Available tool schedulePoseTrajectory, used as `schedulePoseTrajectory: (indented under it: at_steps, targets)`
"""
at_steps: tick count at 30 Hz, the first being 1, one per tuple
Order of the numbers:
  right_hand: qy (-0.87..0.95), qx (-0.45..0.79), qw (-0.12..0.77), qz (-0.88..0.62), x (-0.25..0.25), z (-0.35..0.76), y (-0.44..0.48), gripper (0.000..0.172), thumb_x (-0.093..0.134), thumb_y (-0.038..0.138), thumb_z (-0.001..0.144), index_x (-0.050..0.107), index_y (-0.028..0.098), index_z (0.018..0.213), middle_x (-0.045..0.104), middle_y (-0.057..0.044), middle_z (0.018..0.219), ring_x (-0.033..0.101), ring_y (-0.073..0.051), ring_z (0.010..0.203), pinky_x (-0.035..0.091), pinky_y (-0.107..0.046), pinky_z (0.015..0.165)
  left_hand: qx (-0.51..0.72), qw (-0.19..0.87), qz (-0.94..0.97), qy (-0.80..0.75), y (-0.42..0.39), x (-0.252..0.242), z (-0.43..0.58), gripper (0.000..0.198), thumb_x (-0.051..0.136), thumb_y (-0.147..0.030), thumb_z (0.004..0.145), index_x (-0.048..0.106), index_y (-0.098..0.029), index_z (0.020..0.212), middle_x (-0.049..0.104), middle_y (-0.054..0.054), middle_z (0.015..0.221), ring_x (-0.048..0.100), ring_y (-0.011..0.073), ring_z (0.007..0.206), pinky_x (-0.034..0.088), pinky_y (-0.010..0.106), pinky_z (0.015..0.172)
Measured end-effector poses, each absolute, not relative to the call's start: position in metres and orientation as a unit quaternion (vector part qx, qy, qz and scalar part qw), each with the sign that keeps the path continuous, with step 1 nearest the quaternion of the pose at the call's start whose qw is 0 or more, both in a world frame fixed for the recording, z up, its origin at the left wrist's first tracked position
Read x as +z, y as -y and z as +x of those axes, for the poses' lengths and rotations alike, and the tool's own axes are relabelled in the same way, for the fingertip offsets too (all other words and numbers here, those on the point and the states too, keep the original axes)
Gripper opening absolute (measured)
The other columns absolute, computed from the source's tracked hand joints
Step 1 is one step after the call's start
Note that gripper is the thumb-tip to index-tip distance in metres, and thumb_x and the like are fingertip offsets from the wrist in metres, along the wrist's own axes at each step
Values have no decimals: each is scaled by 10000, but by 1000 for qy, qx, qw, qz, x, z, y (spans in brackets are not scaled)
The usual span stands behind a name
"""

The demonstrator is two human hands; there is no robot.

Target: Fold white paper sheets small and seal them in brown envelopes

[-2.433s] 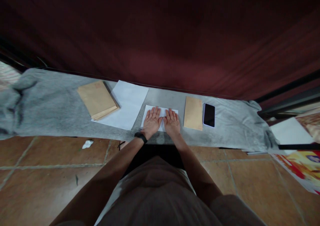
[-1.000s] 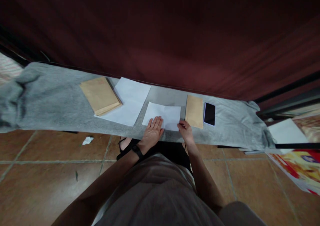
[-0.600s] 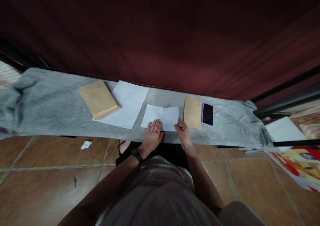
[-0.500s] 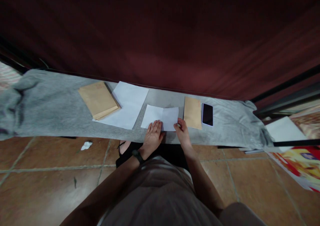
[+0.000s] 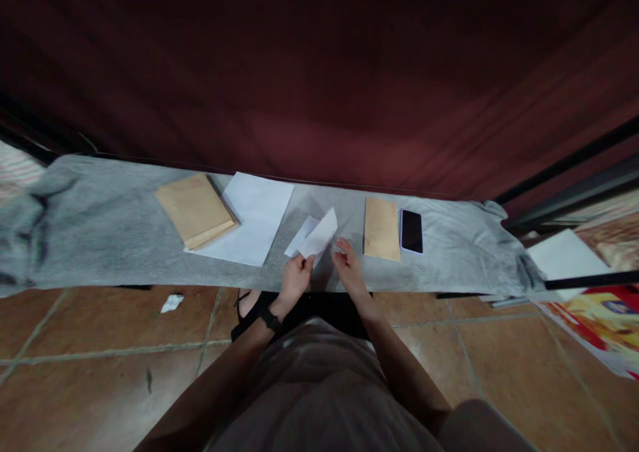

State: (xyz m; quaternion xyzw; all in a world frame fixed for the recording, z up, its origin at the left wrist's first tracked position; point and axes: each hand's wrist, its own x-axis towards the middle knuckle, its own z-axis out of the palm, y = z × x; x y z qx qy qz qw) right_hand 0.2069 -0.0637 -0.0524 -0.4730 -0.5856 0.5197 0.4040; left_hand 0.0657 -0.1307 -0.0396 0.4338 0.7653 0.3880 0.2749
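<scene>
A: Paper [image 5: 319,234]: where, and whose grip?
B: Mid-bench, over the grey cloth [image 5: 114,232], tilted. Left hand [image 5: 294,280] pinches its near end. Right hand [image 5: 351,273] just beside, fingers parted, loosely curled, seemingly holding nothing.
A: Handling?
B: Probably light, limp, quick to crease; stiffer along a fold. Best hold: near end, thumb plus 1 or 2 fingers, soft pressure.
A: Against 0.5 s ago?
B: Then it lay flat and open, left palm on it, right hand at its right edge. Now raised, 2 flaps showing. Brown envelope [image 5: 381,229] and phone [image 5: 412,231] unmoved alongside.
</scene>
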Motion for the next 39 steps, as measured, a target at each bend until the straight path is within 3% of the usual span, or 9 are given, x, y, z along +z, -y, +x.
schedulePoseTrajectory:
  at_steps: [3, 7, 12, 15, 20, 24, 31, 36, 39]
  targets:
    - [532, 524, 445, -494, -58, 216, 50, 596, 654, 358, 796, 573, 213, 1369, 625, -97, 1383, 642, -215, 1080, 514, -409, 1014, 397, 318, 458, -729, 135, -37, 66, 351, 506, -411, 945, 703, -157, 804, 701, 37, 662, 645, 181, 608, 463, 262, 569]
    - [490, 549, 478, -480, -55, 235, 38, 630, 728, 356, 713, 591, 235, 1316, 658, -74, 1325, 637, -226, 1092, 526, -395, 974, 401, 332, 508, -686, 145, -35, 65, 349, 533, -421, 928, 698, -178, 739, 715, 44, 679, 653, 193, 656, 489, 275, 621]
    - [467, 625, 429, -456, -54, 254, 37, 308, 773, 384, 676, 712, 209, 922, 746, -2, 868, 669, -192, 843, 549, -339, 838, 441, 296, 501, -683, 150, -33, 52, 330, 530, -433, 933, 703, -172, 826, 736, 47, 766, 664, 195, 711, 520, 293, 668]
    - [462, 641, 422, -445, -54, 253, 39, 259, 773, 385, 701, 716, 211, 884, 742, 7, 826, 673, -177, 793, 548, -323, 810, 446, 269, 498, -693, 146, -30, 42, 334, 532, -443, 943, 692, -172, 831, 716, 33, 742, 659, 187, 694, 528, 298, 674]
    - [581, 554, 407, -436, -58, 241, 36, 244, 697, 375, 786, 724, 226, 978, 766, -30, 997, 687, -199, 936, 544, -346, 889, 462, 231, 509, -688, 139, -32, 28, 290, 543, -431, 949, 715, -200, 979, 767, 61, 983, 711, 220, 926, 558, 354, 870]
    - [680, 422, 384, -460, -64, 241, 35, 142, 664, 300, 816, 728, 224, 918, 733, -60, 1025, 682, -201, 941, 555, -336, 856, 441, 214, 534, -689, 142, -45, 23, 254, 546, -370, 935, 719, -209, 1027, 765, 74, 1064, 705, 238, 1016, 549, 389, 941]
    - [751, 310, 311, -493, -60, 244, 38, 114, 623, 260, 879, 695, 219, 800, 666, -39, 888, 640, -174, 788, 528, -287, 750, 425, 211, 495, -728, 145, -53, 22, 256, 540, -412, 922, 699, -213, 903, 762, 64, 940, 707, 233, 904, 549, 354, 839]
    - [770, 268, 286, -504, -55, 240, 38, 161, 585, 275, 925, 675, 217, 805, 655, -38, 882, 627, -170, 776, 512, -279, 748, 416, 211, 456, -758, 137, -46, 20, 234, 520, -388, 917, 669, -210, 944, 738, 37, 856, 694, 205, 791, 526, 314, 757]
    - [782, 226, 259, -520, -56, 238, 39, 177, 556, 265, 948, 667, 207, 824, 656, -55, 910, 632, -181, 812, 511, -293, 796, 383, 191, 449, -784, 134, -43, 23, 257, 529, -344, 911, 657, -194, 1075, 728, 44, 866, 691, 213, 786, 519, 320, 748]
